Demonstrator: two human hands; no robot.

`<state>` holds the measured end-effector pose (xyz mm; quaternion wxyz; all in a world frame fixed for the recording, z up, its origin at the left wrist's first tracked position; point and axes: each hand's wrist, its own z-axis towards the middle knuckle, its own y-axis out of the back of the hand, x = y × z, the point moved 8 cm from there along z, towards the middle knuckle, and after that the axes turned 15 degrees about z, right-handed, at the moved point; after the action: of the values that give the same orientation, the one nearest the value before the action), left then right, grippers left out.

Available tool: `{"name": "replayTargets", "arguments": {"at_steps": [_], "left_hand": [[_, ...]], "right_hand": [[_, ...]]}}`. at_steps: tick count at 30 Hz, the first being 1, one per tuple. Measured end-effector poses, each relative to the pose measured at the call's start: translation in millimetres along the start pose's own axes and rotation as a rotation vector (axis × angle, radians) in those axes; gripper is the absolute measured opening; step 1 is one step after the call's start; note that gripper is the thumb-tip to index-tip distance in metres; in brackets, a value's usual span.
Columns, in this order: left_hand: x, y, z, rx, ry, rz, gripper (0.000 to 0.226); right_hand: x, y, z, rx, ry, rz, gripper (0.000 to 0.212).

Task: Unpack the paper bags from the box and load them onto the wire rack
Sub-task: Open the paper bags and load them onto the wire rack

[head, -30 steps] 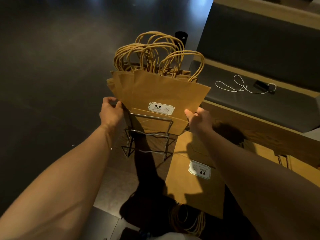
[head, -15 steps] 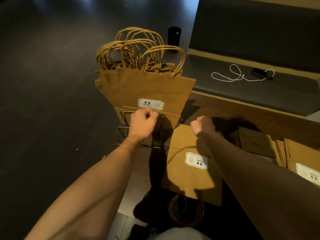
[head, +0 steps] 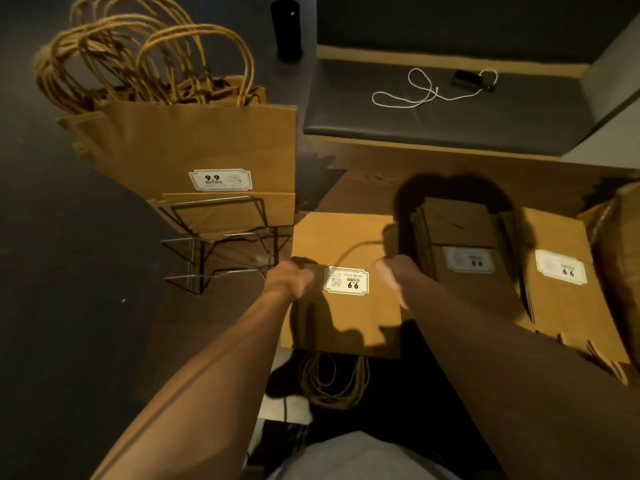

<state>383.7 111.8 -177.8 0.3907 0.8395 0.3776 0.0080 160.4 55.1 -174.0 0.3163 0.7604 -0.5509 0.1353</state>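
Brown paper bag stack [head: 346,320] lies flat; the left hand [head: 289,280] grips its edge, while the blurred right hand [head: 393,277] hovers, grip unclear.

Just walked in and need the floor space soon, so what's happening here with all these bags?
A person is stocking a wire rack with paper bags. One batch already stands upright in it, handles up. Both hands, left hand and right hand, are at a flat stack of bags on the floor. More stacks lie to its right.
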Motion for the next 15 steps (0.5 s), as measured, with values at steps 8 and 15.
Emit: {"name": "replayTargets", "arguments": {"at_steps": [8,15], "left_hand": [[9,-14,-1,0.01,0.103,0.017,0.039],[9,-11,-8,0.006,0.151,-0.021,0.034]], "right_hand": [[-22,7,0,0.043,-0.089,0.132,0.037],[-8,16,-1,-0.007,-0.018,0.144,0.044]]}}
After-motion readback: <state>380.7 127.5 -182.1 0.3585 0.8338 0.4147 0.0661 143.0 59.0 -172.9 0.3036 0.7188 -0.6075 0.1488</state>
